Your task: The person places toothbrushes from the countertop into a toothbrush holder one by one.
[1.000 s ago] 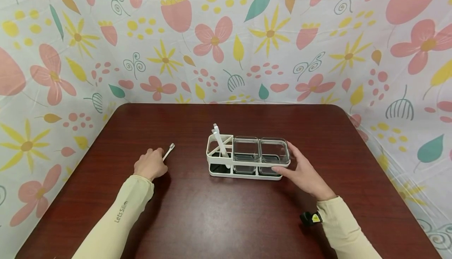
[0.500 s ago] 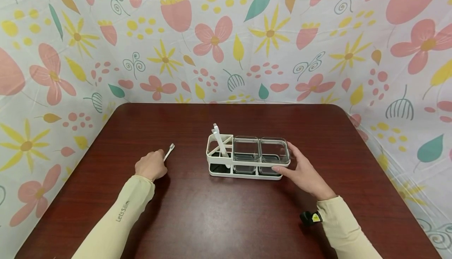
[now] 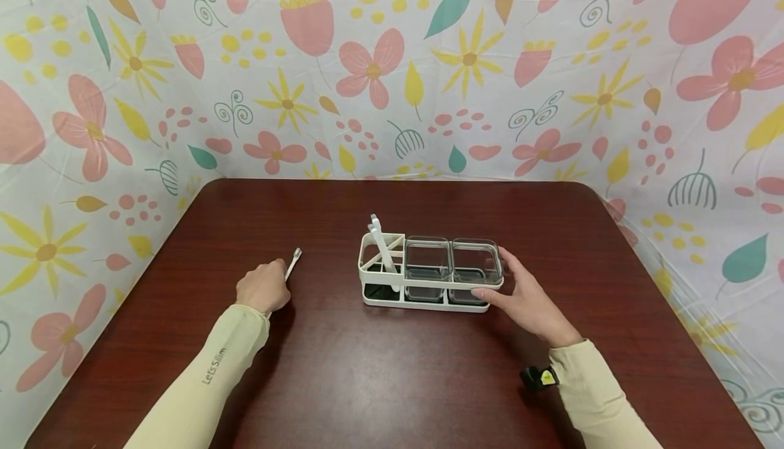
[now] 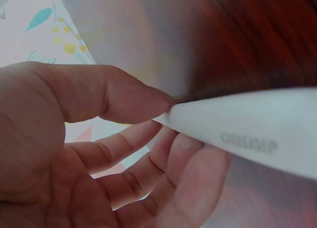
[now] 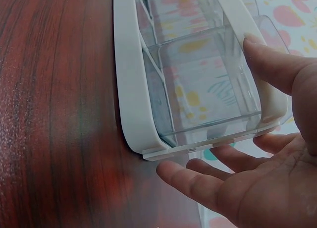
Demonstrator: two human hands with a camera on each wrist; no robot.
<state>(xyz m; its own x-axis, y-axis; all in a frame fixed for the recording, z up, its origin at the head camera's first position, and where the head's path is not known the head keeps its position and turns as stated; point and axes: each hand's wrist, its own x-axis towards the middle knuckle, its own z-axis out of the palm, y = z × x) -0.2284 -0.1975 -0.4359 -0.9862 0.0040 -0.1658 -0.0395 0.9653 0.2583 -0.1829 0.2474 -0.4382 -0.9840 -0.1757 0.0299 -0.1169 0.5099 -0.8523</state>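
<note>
In the head view, my left hand (image 3: 262,287) is low over the left side of the table, pinching a white toothbrush (image 3: 293,262) whose head points away from me. Up close in the left wrist view, thumb and fingers hold its handle (image 4: 247,129), which bears grey lettering. A cream two-tier toothbrush holder (image 3: 422,306) stands at the middle of the table. My right hand (image 3: 531,303) grips its right end, with the thumb on the upper rail (image 5: 237,20) and the other fingers at the end side. White toothbrushes (image 3: 383,250) lean in the holder's divided left compartment.
Two clear cups, a middle one (image 3: 427,257) and a right one (image 3: 475,257), sit in the holder. The dark red-brown table (image 3: 392,381) has a floral curtain (image 3: 392,75) behind and along its sides. A black strap device (image 3: 539,378) hangs by the right wrist.
My left hand has shifted very slightly right, and the toothbrush's angle has turned a little more upright in the head view. The right hand and the holder have stayed put.
</note>
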